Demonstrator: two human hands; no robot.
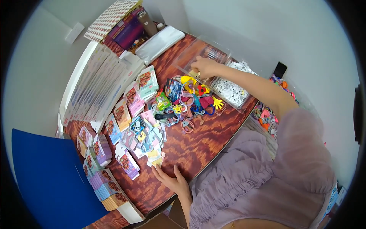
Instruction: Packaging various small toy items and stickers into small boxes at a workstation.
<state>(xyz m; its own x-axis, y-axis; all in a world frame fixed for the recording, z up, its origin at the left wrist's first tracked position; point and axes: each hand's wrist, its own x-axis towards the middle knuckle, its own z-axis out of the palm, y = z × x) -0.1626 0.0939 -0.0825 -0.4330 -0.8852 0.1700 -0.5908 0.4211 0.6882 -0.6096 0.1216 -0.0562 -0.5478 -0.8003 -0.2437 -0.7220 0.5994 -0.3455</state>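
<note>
1. Here's the right hand (206, 68), out at the far side of the wood-patterned table (198, 149), over the near edge of the clear plastic tray (195, 49). Its fingers curl downward, and from this angle I can't tell whether they grip anything.
2. Under that forearm, a clear bin of white pieces (232, 89), filled to a heap.
3. Down at the near edge, the left hand (172, 183) lies open, thumb apart, fingertips right by the pale yellow cards (155, 155) at the foot of a loose card pile (131, 141).
4. Between the hands, a tangle of small toys (183, 100), bright with cords, a yellow hand-shaped toy (217, 103) at its right side.
5. Over on the left, a purple box (129, 164) lies beside the cards, and a blue panel (45, 179) stands beyond.
</note>
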